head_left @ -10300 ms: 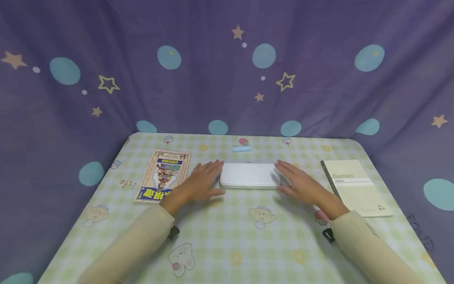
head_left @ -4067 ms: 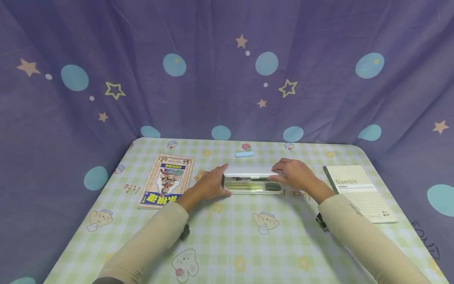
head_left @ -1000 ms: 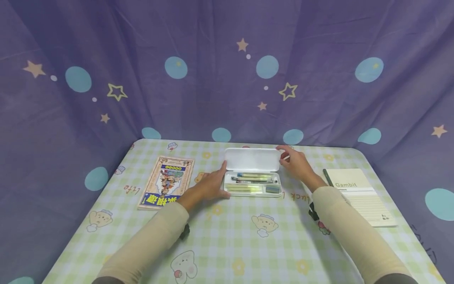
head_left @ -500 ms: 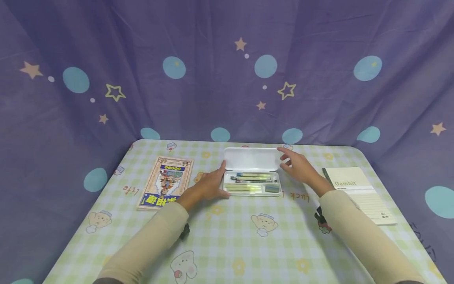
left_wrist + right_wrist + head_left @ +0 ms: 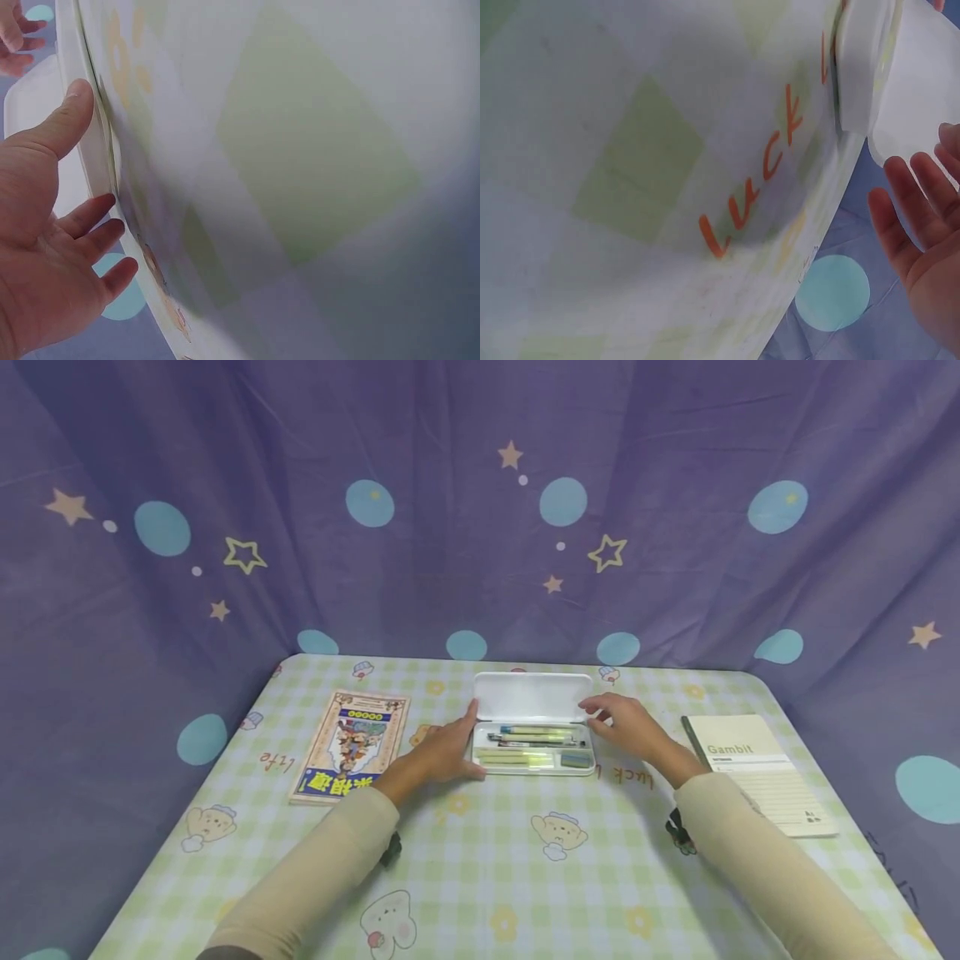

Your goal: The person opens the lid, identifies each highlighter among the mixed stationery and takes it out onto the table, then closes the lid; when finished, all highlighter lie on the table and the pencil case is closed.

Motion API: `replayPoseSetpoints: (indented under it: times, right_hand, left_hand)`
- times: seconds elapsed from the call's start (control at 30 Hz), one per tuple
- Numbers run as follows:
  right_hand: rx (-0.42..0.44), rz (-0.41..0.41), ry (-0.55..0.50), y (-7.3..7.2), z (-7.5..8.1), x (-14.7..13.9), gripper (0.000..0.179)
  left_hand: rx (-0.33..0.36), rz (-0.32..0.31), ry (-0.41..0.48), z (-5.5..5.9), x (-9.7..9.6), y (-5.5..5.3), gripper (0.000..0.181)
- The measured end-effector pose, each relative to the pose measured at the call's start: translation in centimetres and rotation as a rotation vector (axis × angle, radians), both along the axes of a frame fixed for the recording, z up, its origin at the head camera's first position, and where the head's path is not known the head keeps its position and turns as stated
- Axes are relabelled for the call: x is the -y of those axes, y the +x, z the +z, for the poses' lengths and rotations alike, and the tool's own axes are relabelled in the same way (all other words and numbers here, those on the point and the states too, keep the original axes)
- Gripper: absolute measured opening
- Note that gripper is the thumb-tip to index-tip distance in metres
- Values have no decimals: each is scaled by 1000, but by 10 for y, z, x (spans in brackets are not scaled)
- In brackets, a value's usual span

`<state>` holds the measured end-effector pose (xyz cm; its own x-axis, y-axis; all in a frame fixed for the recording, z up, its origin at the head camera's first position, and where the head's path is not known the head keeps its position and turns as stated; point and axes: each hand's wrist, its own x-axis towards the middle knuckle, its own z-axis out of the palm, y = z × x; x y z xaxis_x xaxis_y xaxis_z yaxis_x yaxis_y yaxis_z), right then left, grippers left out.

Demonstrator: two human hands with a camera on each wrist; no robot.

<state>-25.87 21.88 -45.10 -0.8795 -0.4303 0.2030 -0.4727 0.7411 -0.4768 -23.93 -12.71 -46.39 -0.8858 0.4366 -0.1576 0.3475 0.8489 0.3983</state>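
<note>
A white pencil case [image 5: 483, 767] lies with its lid [image 5: 532, 697] raised at the back. Several pens [image 5: 537, 737] lie in its rear part, more pale yellow ones [image 5: 513, 758] in front, beside a small blue-grey block [image 5: 576, 761]. My left hand [image 5: 441, 752] holds the case's left end, thumb toward the front corner and index finger toward the hinge; the left wrist view shows the thumb [image 5: 71, 120] along the end wall. My right hand [image 5: 626, 724] holds nothing; its loosely bent fingers [image 5: 900, 187] are right by the lid's lower right edge.
A comic book [image 5: 350, 747] lies left of the case, behind my left forearm. A cream Gambit notebook [image 5: 772, 768] lies at the right, partly covered by my right sleeve. A checkered cloth [image 5: 480, 868] covers the table; a purple curtain [image 5: 450, 585] hangs behind it.
The pencil case was closed, then its lid was lifted back by my right hand. Since then the right hand has let go of the lid's corner and moved lower. The left hand has stayed.
</note>
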Motion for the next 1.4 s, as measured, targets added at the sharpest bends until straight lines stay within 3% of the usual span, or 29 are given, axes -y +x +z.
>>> replayPoseSetpoints:
  times: [0.47, 1.0, 1.4]
  right_hand:
    - [-3, 134, 104, 3, -12, 18, 29]
    - [15, 131, 209, 2, -16, 24, 27]
    - [-6, 142, 202, -1, -20, 25, 27]
  left_hand:
    - [1, 10, 27, 1, -1, 2, 133]
    - [8, 6, 24, -1, 1, 0, 133]
    - [9, 6, 28, -2, 1, 0, 133]
